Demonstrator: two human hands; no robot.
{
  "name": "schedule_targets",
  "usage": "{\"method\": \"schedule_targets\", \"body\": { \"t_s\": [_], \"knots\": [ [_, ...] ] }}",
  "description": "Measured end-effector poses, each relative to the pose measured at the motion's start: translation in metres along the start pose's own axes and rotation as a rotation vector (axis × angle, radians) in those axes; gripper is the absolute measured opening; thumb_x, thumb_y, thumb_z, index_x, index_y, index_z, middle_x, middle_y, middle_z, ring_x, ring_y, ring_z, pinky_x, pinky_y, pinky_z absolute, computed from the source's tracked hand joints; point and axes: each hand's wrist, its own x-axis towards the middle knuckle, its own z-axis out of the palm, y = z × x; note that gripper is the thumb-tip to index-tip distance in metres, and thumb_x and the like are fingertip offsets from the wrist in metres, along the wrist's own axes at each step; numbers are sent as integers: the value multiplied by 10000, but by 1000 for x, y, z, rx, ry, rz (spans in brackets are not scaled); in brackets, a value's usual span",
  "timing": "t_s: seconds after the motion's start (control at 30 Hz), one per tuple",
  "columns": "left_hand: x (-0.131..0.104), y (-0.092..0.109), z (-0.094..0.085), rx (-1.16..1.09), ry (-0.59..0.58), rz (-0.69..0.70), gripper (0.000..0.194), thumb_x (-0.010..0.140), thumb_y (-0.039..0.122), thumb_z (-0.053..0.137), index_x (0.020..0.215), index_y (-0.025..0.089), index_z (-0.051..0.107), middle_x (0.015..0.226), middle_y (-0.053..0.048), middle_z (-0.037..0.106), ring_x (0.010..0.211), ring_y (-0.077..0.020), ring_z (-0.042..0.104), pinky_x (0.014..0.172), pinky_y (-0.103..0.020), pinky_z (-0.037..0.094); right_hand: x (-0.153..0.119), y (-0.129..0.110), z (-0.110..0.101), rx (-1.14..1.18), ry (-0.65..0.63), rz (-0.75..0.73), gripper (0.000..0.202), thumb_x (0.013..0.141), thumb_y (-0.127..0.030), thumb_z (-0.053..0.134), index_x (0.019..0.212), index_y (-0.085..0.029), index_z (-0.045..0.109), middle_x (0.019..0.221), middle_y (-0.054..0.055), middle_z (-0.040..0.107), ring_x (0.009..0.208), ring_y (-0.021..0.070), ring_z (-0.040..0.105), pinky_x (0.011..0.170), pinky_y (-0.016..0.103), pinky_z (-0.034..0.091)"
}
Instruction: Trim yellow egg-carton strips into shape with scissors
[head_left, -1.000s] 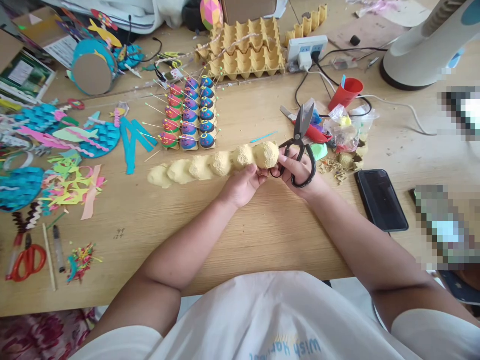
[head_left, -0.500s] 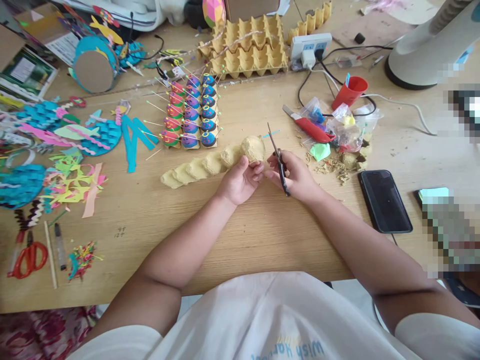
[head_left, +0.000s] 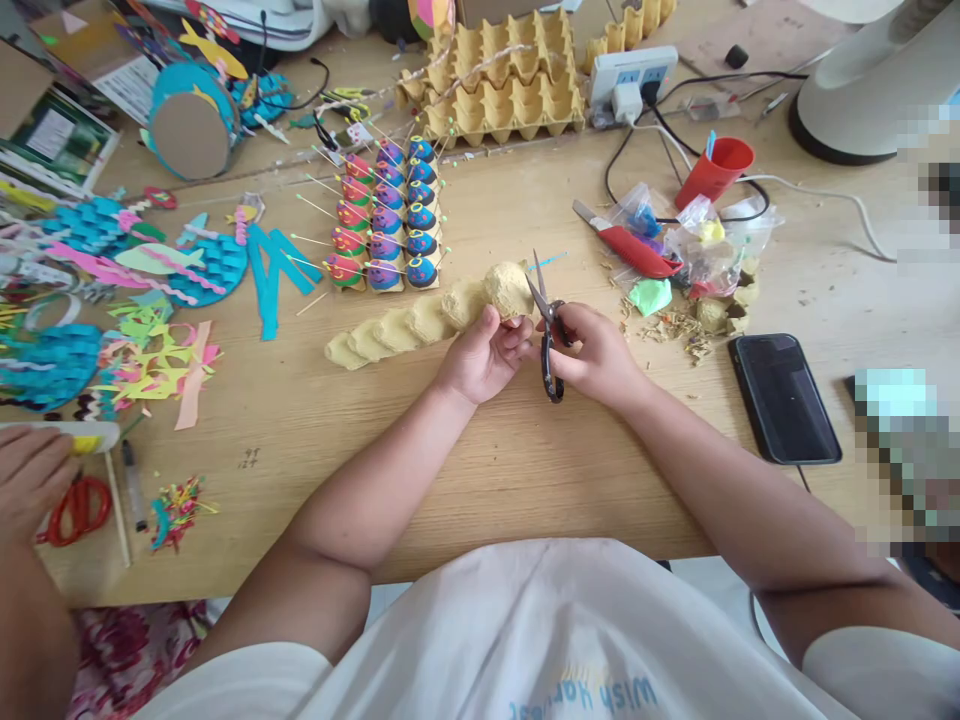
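My left hand [head_left: 487, 355] pinches the right end of a strip of egg carton [head_left: 409, 328], a row of tan pulp domes that slants down to the left. Its end dome rises above my fingertips. In my right hand [head_left: 596, 350] is a pair of dark-handled scissors [head_left: 553, 345], the thumb and fingers in the loops. The blades are parted and point up, close beside the end dome; whether they touch it I cannot tell. Behind the strip stand rows of painted egg-carton caterpillars [head_left: 386, 215] in red, purple and blue, with pins sticking out as feelers.
Another person's hand [head_left: 30, 480] is at the left edge near red scissors [head_left: 81, 510]. Egg trays [head_left: 502, 80] and a power strip [head_left: 631, 75] lie at the back. A red utility knife [head_left: 637, 250], red cup [head_left: 716, 172], scraps and a phone [head_left: 786, 398] are to the right.
The scissors in my right hand have opened and turned, their blades now nearer the end dome. Another person's hand has come in at the left with a pale object. The view has shifted slightly.
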Motion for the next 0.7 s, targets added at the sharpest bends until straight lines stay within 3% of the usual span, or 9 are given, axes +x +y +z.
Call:
{"method": "schedule_targets", "body": {
  "t_s": [0.13, 0.37, 0.5, 0.7],
  "knots": [
    [1, 0, -1, -27, -10, 21, 572, 850, 649, 842, 640, 195, 564, 632, 40, 463, 554, -72, 418, 513, -222, 395, -1, -3, 4, 50, -29, 38, 300, 863, -420, 723, 774, -241, 500, 735, -19, 505, 713, 160, 457, 701, 338, 354],
    [2, 0, -1, -48, -1, -1, 548, 885, 598, 823, 639, 175, 576, 596, 51, 432, 540, -65, 437, 503, -194, 384, -3, -7, 6, 78, -78, 74, 490, 869, -646, 717, 768, -249, 448, 734, -21, 508, 698, 149, 440, 672, 325, 342],
    [2, -2, -3, -43, -73, -8, 531, 853, 599, 849, 661, 173, 597, 597, 57, 436, 529, -61, 418, 516, -190, 405, -3, -8, 8, 67, -54, 70, 541, 850, -700, 726, 765, -253, 433, 740, -22, 504, 699, 147, 430, 673, 325, 338],
    [2, -4, -3, -9, -69, -16, 536, 808, 613, 877, 663, 179, 598, 603, 58, 442, 538, -67, 436, 555, -205, 451, -3, -8, 13, 146, -38, 137, 590, 831, -772, 716, 779, -254, 437, 744, -23, 518, 704, 150, 443, 678, 327, 349]
  ]
}}
